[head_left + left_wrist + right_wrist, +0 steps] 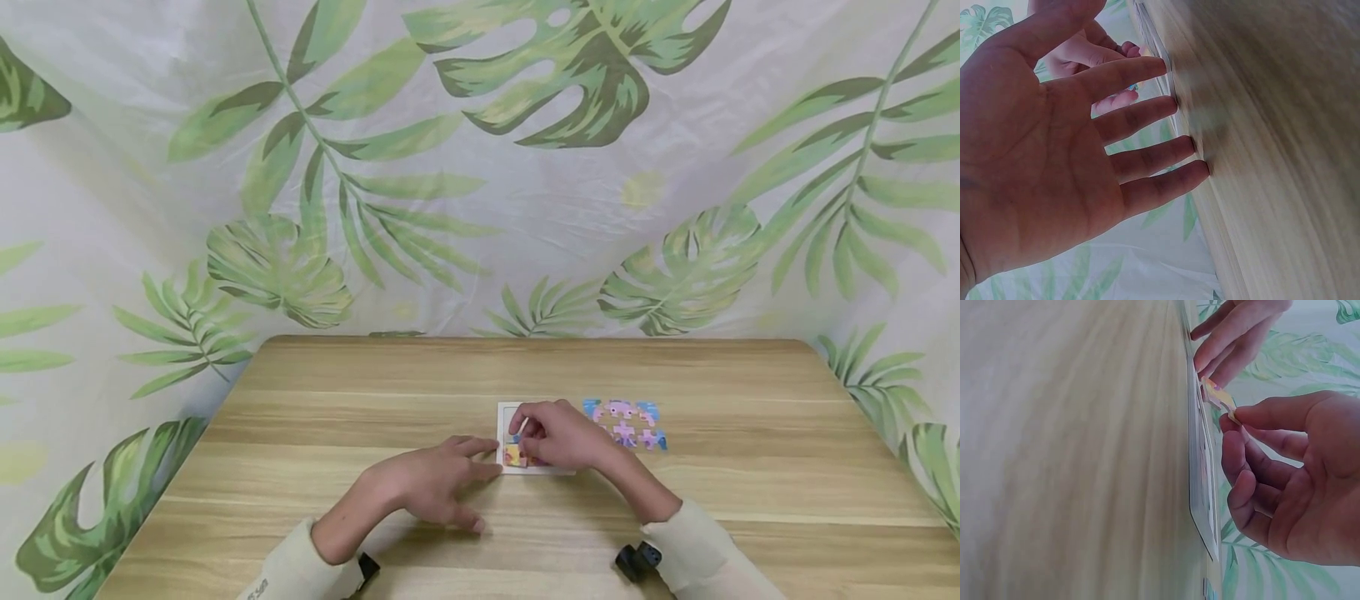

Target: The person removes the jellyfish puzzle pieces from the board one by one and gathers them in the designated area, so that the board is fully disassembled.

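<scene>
Head view: a white-rimmed puzzle tray (500, 417) lies on the wood-grained desk (337, 408), with the right hand (566, 437) over its three o'clock side. The puzzle piece (1218, 395) in that hand shows best in the right wrist view: a thin piece with a yellow-orange printed face and pale cut edges. It tilts between thumb and forefinger, which pinch one end of it, while the other fingers curl loosely below. Its far end dips close to the tray; whether it touches, I cannot tell. In the head view, yellow, red and a little blue show at the tray's seven o'clock part, half hidden by the right hand.

The left hand (431, 483) lies at eight o'clock from the tray, its fingers spread, with the tips against or just beside the tray's nine o'clock edge, and the thumb held apart toward five o'clock of the palm. At three o'clock from the tray lie loose pieces (624, 432) in pink and blue, the top one with dark spots like eyes, some set close together and others with gaps between. The left sleeve (303, 567) carries dark lettering, too small and slanted to read.
</scene>
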`<state>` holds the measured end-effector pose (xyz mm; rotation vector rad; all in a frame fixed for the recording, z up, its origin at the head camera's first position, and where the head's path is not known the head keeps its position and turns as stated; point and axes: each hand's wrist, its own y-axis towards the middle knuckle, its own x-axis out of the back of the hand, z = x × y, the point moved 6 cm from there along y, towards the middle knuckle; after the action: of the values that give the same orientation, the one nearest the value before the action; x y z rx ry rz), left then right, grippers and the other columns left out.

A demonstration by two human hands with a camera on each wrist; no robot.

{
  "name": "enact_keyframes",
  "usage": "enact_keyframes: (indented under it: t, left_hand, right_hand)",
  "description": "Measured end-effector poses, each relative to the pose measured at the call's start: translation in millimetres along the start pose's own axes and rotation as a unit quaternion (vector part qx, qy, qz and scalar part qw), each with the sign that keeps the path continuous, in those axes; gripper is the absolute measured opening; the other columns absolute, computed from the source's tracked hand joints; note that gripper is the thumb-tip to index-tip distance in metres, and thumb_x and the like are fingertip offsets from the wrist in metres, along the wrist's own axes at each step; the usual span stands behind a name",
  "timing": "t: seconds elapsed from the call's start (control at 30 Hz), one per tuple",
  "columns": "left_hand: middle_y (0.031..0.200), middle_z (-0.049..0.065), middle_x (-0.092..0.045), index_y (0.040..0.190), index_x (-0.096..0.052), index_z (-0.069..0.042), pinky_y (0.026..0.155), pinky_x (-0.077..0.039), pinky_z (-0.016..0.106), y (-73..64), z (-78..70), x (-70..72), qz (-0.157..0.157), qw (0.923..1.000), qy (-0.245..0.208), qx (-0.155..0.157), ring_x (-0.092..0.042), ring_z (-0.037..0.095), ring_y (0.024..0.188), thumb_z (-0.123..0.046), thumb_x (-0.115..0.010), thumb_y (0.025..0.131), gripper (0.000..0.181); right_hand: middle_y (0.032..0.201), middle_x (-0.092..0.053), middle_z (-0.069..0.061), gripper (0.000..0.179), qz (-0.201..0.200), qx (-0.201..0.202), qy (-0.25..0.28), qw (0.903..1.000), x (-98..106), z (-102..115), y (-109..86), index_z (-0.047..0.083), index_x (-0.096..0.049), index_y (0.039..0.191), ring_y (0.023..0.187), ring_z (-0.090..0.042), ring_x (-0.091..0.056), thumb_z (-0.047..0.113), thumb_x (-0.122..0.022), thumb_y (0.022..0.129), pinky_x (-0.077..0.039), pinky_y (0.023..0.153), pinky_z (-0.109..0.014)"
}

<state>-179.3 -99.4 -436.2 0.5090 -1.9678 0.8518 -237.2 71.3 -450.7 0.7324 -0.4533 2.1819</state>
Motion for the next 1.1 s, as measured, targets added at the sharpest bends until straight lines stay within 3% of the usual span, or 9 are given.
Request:
enact_keyframes:
  t: [0.63, 1.1]
  left_hand:
    - [0.174, 0.005, -0.037, 0.156, -0.059, -0.018, 0.124, -0.044, 0.048, 0.1, -0.3, -0.4, 0.003, 1.0, -0.004, 0.005, -0.036, 0.03, 0.16, -0.044, -0.083, 0.093, 0.072]
    - [0.174, 0.003, -0.036, 0.156, -0.059, -0.02, 0.123, -0.045, 0.048, -0.1, -0.5, -1.2, 0.006, 0.9999, -0.003, 0.014, -0.035, 0.028, 0.16, -0.044, -0.083, 0.093, 0.071]
  right_hand:
    - [0.088, -0.076, -0.008, 0.015, 0.011, -0.003, 0.051, 0.9986, 13, -15, -21.5, 0.002, -0.072, 0.111, 0.076, -0.019, -0.071, 0.0, -0.061, 0.102, -0.054, 0.065, -0.023]
    - [0.092, -0.075, -0.003, 0.011, -0.013, -0.004, 0.018, 0.9997, 32, -30, -40.5, 0.007, -0.074, 0.109, 0.083, -0.011, -0.067, 0.004, -0.066, 0.102, -0.053, 0.072, -0.022]
